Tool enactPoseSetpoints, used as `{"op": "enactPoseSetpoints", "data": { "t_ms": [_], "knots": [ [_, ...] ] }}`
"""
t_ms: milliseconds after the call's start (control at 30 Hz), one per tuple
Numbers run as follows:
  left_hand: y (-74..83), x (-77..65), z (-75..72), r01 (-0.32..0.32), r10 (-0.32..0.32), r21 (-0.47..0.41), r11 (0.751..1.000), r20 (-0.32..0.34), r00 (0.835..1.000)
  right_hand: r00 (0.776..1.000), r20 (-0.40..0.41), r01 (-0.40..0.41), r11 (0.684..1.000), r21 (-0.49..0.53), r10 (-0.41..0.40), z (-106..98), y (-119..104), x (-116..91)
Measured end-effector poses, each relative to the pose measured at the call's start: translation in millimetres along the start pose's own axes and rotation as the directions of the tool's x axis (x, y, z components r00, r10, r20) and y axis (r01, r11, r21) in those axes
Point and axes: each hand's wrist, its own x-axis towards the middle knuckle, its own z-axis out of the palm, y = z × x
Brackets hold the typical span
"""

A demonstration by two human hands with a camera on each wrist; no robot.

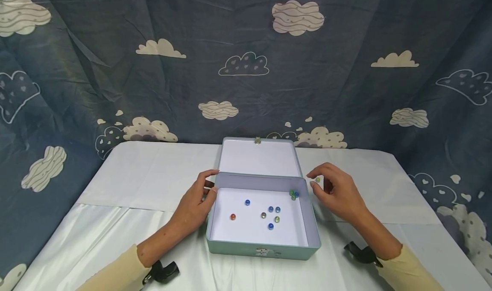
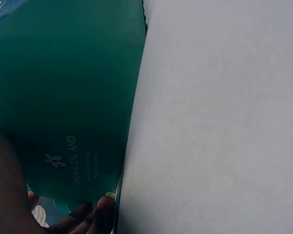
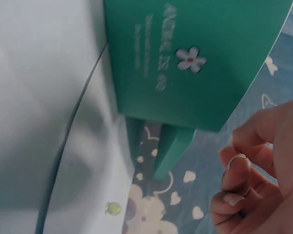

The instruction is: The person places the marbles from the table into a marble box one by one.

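Observation:
A green tin box (image 1: 265,250) with a pale inside stands on the white table, its lid (image 1: 259,154) tipped back. Several glass marbles lie inside: a red marble (image 1: 232,216) at left, a blue marble (image 1: 247,202) and others toward the middle, and a cluster (image 1: 294,195) in the back right corner. My left hand (image 1: 196,199) holds the box at its back left corner, fingertips (image 2: 105,209) low against the green wall. Beyond the right wall is my right hand (image 1: 340,193), thumb and forefinger bent with a gap between them. Through that gap shows a yellow-green marble (image 1: 317,179), lying on the table in the right wrist view.
A white cloth (image 1: 161,178) covers the table, with a fold line across it. Behind hangs a dark blue curtain (image 1: 200,86) printed with clouds. The lid carries a small metal latch (image 1: 258,141) at its far edge. Both wrists wear black straps.

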Motion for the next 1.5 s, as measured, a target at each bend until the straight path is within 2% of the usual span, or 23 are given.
{"op": "enactPoseSetpoints", "data": {
  "t_ms": [233,500,833,967,1233,1367,1500],
  "knots": [
    [0.5,-0.2,0.4,-0.003,0.003,0.000,1.000,0.001,1.000,0.998,0.011,-0.059,0.998,-0.032,0.059,1.0,14.2,0.2],
    [0.6,-0.5,0.1,-0.007,0.007,0.002,1.000,-0.003,1.000,0.989,0.076,-0.122,0.990,-0.068,0.127,2.8,30.3,0.5],
    [0.1,-0.6,0.2,-0.012,0.012,0.000,1.000,-0.002,1.000,0.947,0.228,-0.205,0.972,-0.119,0.228,3.0,50.4,-0.1],
    [0.4,-0.9,-0.1,-0.013,0.013,0.002,1.000,-0.002,1.000,0.933,0.271,-0.205,0.967,-0.149,0.239,7.1,53.6,0.0],
    [0.5,0.2,-0.5,-0.018,0.018,-0.002,1.000,-0.003,1.000,0.924,0.292,-0.201,0.964,-0.172,0.245,10.7,57.3,-1.4],
    [0.6,0.2,-0.2,-0.014,0.014,-0.003,1.000,-0.002,1.000,0.925,0.304,-0.184,0.969,-0.167,0.228,10.4,58.1,-2.8],
    [0.6,-0.5,0.0,-0.010,0.010,-0.001,1.000,-0.003,1.000,0.937,0.286,-0.159,0.974,-0.158,0.199,9.8,59.4,-4.4]
  ]
}}
